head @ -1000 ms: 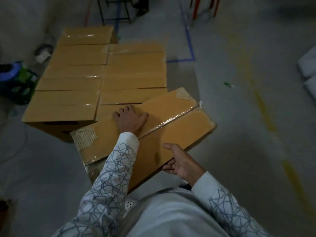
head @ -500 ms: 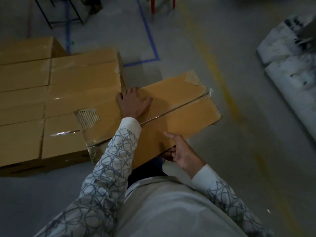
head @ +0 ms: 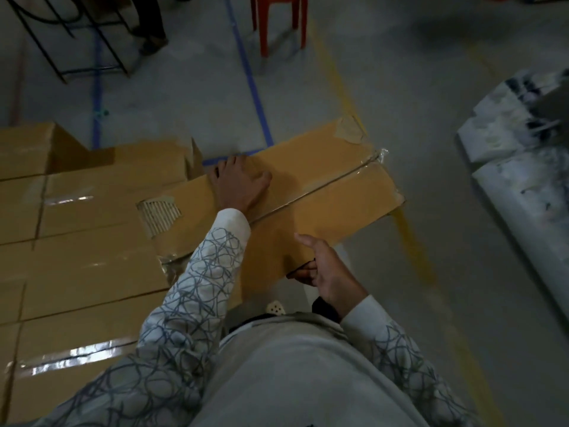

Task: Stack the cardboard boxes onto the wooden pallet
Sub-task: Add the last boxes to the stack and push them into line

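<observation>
Head view: left hand point(head: 240, 186) flat on box point(head: 323, 198), right hand point(head: 326, 269) grips edge; 3 o'clock overhang could tip it.

No legible txt, labels or nos. anywhere; cardboard boxes point(head: 92, 257) show bare tape only.

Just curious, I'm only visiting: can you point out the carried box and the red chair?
carried box point(head: 332, 217), head view, nearer flap of its top face.
red chair point(head: 261, 29), head view, its left leg.
</observation>
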